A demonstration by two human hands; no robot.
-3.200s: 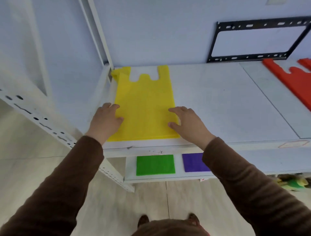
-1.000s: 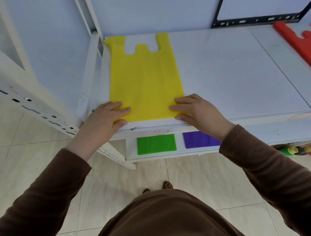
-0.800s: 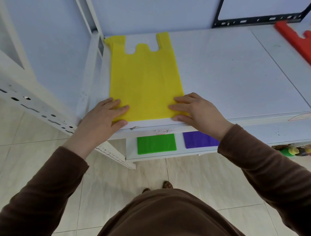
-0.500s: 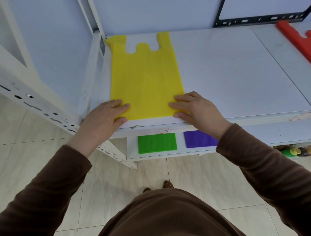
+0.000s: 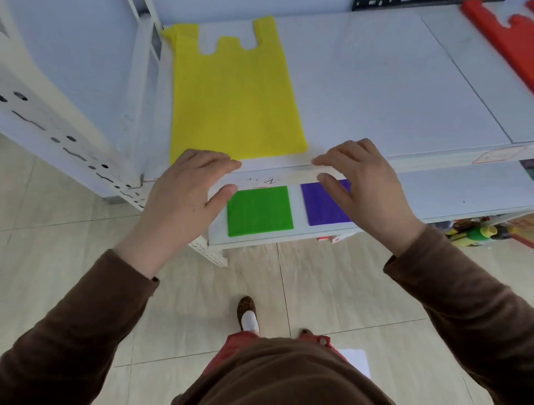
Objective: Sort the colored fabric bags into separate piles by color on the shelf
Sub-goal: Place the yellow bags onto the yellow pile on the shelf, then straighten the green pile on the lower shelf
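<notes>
A yellow fabric bag [image 5: 234, 95] lies flat on the left end of the white upper shelf [image 5: 390, 86], handles pointing to the wall. My left hand [image 5: 185, 196] hovers at the shelf's front edge, just off the bag's near left corner, fingers apart and empty. My right hand [image 5: 361, 188] is level with it in front of the shelf edge, also empty with fingers spread. On the lower shelf [image 5: 450, 193] lie a folded green bag [image 5: 258, 211] and a folded purple bag [image 5: 323, 208], partly behind my right hand. A red bag [image 5: 497, 37] lies at the far right.
A perforated white shelf upright [image 5: 72, 150] slants along the left. A black metal bracket [image 5: 404, 3] hangs on the wall at the top. Colourful clutter [image 5: 476, 231] sits on the floor under the right end. My feet stand on beige tiles [image 5: 57, 245].
Both hands have lifted off the yellow bag's near corners and drawn back to the shelf's front edge. The bag stays flat where it was.
</notes>
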